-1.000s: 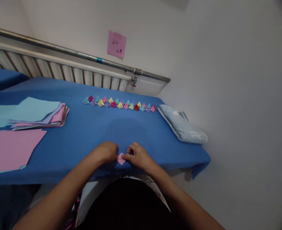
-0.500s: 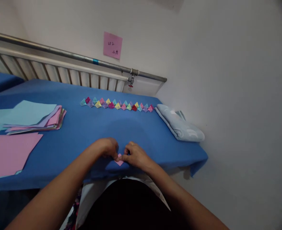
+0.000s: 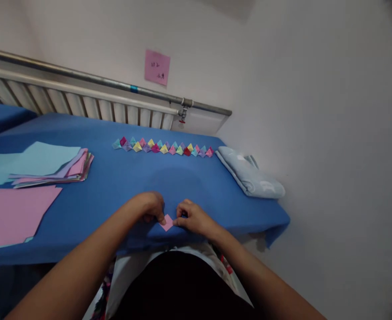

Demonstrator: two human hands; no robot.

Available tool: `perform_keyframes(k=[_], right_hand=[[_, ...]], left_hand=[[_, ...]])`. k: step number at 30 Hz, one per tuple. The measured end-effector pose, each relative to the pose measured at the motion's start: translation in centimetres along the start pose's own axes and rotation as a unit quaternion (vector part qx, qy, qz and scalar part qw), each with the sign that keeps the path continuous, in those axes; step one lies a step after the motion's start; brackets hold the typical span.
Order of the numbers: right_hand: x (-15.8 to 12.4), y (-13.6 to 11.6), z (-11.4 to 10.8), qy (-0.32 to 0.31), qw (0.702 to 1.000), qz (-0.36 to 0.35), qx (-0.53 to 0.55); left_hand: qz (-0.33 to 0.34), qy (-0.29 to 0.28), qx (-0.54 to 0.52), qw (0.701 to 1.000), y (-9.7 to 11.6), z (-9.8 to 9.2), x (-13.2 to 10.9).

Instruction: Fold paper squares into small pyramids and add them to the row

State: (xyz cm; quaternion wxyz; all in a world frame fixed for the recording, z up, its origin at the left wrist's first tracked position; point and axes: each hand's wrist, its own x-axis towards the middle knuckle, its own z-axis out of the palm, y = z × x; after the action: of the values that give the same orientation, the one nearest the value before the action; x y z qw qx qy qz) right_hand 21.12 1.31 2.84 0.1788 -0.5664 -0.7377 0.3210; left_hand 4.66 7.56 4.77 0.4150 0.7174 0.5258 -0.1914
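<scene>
A small pink paper square [image 3: 167,223], turned like a diamond, lies on the blue cloth near its front edge. My left hand [image 3: 154,207] is closed, with the thumb pressing the paper's left corner. At the right corner, my right hand [image 3: 190,216] has its thumb and curled fingers closed on the paper's tip. Farther back on the cloth runs a zigzag row of folded paper pieces [image 3: 163,149] in several colours.
A stack of coloured sheets [image 3: 49,159] and pink sheets [image 3: 16,215] lie at the left. The folded light-blue blanket [image 3: 249,173] rests at the right by the wall. Behind are a radiator [image 3: 89,106], a pipe [image 3: 99,80] and a pink note [image 3: 157,67].
My right hand has shifted right, from the middle of the pink paper to its right corner, so more of the paper shows. My left hand has barely moved.
</scene>
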Motion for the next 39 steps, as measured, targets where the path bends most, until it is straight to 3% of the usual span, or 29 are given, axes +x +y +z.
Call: perform_keyframes(k=[4, 7, 10, 13, 21, 26, 29, 31, 34, 39], right_hand=[[0.8, 0.1, 0.2, 0.003, 1.0, 0.024, 0.019], [1.0, 0.0, 0.3, 0.016, 0.998, 0.035, 0.047], [0.4, 0.5, 0.4, 0.058, 0.993, 0.034, 0.097], [-0.3, 1.7, 0.7, 0.117, 0.978, 0.036, 0.169], [-0.2, 2.9, 1.3, 0.143, 0.941, 0.062, 0.299], [-0.6, 2.4, 1.3, 0.158, 0.933, 0.057, 0.318], [-1.1, 1.2, 1.6, 0.131, 0.928, 0.072, 0.341], [-1.4, 0.0, 2.1, 0.099, 0.922, 0.07, 0.366], [-1.6, -1.8, 2.7, 0.09, 0.909, 0.037, 0.406], [-1.8, -2.9, 2.5, 0.124, 0.914, 0.03, 0.385]], left_hand=[[0.01, -0.001, 0.032, 0.999, 0.2, -0.2, 0.1], [0.039, 0.025, 0.092, 0.995, 1.7, -0.6, -0.2], [0.101, 0.074, 0.146, 0.981, 3.3, -0.6, -0.4], [0.143, 0.088, 0.164, 0.972, 3.8, -0.2, -0.6], [0.195, 0.126, 0.112, 0.966, 1.9, 0.7, -1.7], [0.208, 0.144, 0.008, 0.967, -0.8, 0.9, -1.1], [0.208, 0.183, -0.084, 0.957, -2.3, 1.2, -1.4], [0.22, 0.196, -0.235, 0.926, -2.8, 1.8, -1.9], [0.245, 0.186, -0.459, 0.833, -2.6, 3.2, -2.7], [0.233, 0.176, -0.587, 0.755, -1.7, 5.5, -2.7]])
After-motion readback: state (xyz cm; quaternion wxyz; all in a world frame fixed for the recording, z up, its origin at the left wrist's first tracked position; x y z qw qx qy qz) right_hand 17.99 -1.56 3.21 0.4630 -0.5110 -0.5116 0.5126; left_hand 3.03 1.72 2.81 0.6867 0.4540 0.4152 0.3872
